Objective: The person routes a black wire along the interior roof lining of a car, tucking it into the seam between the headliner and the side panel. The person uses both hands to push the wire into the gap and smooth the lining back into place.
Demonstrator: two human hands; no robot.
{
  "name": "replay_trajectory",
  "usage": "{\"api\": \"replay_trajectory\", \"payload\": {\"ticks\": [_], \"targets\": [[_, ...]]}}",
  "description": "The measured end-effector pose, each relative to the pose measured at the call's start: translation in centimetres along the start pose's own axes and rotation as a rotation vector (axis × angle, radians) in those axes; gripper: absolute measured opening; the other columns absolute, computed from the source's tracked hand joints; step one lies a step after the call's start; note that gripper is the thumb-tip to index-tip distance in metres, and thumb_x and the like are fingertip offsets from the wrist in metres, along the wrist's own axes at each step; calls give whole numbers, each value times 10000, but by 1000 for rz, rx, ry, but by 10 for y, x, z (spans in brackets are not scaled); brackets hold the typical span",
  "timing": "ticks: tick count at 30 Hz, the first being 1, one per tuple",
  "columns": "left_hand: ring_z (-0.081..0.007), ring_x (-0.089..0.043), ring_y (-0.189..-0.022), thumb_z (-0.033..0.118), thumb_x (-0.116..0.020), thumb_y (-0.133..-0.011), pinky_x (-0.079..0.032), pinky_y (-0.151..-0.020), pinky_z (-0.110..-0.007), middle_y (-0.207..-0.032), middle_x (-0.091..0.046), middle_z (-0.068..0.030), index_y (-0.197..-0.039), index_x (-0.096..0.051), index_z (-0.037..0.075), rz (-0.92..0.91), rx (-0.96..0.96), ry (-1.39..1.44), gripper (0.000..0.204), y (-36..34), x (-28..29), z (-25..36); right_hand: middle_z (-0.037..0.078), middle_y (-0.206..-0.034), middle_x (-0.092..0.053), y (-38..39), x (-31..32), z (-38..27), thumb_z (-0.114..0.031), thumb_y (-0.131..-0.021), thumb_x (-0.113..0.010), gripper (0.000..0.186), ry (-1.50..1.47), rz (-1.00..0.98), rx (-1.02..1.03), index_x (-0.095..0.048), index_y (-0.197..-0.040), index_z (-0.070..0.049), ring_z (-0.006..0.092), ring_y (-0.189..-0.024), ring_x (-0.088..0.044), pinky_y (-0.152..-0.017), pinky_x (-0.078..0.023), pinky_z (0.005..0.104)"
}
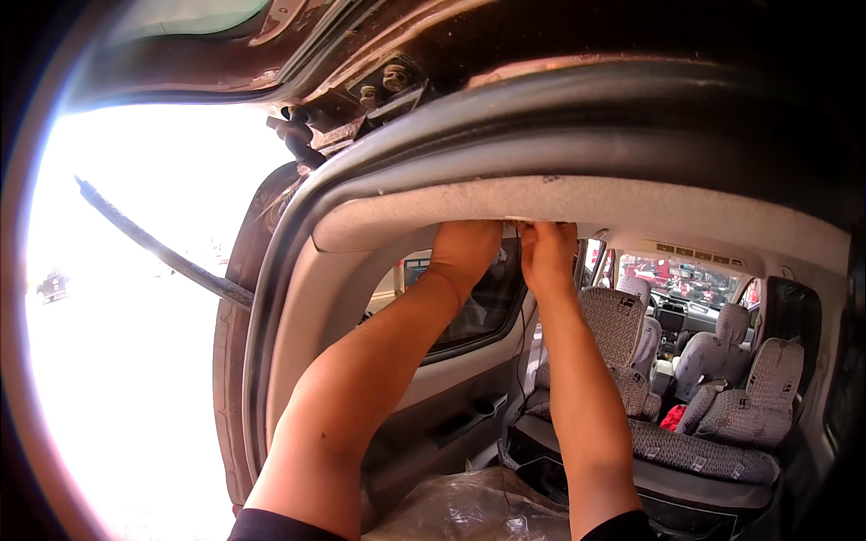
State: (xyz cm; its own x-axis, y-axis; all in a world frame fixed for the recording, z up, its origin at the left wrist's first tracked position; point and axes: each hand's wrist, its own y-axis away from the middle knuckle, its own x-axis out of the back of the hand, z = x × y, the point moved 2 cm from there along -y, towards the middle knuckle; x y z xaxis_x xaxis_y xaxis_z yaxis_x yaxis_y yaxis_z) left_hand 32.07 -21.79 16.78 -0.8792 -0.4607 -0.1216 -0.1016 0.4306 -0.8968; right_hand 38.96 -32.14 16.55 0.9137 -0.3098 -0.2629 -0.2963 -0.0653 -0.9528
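Both my arms reach up to the beige roof lining at the rear opening of a vehicle. My left hand is tucked behind the lining's lower edge, so its fingers are hidden. Close beside it, my right hand touches the same edge with its fingers bent together; what they pinch, if anything, is too small to make out. A thin dark cable hangs down between my forearms, along the side trim. Its upper end is lost near my hands.
The raised tailgate hangs overhead, with its dark strut on the left. A black rubber seal borders the opening. Inside are patterned seats, a side window and clear plastic sheeting below my arms.
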Motion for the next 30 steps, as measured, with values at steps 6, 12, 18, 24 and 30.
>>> {"api": "replay_trajectory", "payload": {"ticks": [6, 12, 18, 24, 30], "targets": [[-287, -662, -938, 143, -584, -831, -521, -836, -408, -989, -686, -102, -1027, -705, 69, 127, -70, -125, 243, 9, 21, 3, 5, -901, -650, -11, 21, -12, -204, -918, -588, 137, -220, 48, -62, -616, -990, -91, 141, -827, -622, -805, -508, 301], [-326, -605, -1078, 108, -547, -852, -463, -950, -446, -1146, -645, -160, -1155, -655, 38, -260, 20, -86, 329, -7, 66, 17, 10, -938, -649, -12, 80, -60, -182, -932, -562, 122, 30, 278, 14, -610, -993, -88, 143, -819, -620, -822, -522, 340], [-314, -688, -899, 77, -612, -786, -561, -780, -429, -975, -693, -153, -1008, -705, 34, 19, -19, 59, 245, 6, 23, 3, -22, -936, -620, -10, 56, -24, -134, -904, -628, 191, -6, 318, -13, -580, -1089, -134, 76, -732, -565, -622, -463, 180], [-308, -676, -944, 86, -595, -791, -550, -815, -403, -981, -688, -157, -990, -704, 45, -74, 3, 49, 230, 8, 18, 6, 5, -870, -633, -9, 45, -5, -116, -893, -632, 80, 15, 265, -5, -607, -967, -100, 112, -745, -574, -652, -455, 239], [-311, -668, -947, 84, -576, -811, -542, -842, -400, -996, -681, -162, -987, -697, 35, 33, -67, 13, 219, 8, 16, 1, -25, -949, -600, -9, 1, 10, -104, -904, -633, 175, -232, 5, -55, -562, -1061, -133, 91, -737, -541, -601, -428, 231]]}}
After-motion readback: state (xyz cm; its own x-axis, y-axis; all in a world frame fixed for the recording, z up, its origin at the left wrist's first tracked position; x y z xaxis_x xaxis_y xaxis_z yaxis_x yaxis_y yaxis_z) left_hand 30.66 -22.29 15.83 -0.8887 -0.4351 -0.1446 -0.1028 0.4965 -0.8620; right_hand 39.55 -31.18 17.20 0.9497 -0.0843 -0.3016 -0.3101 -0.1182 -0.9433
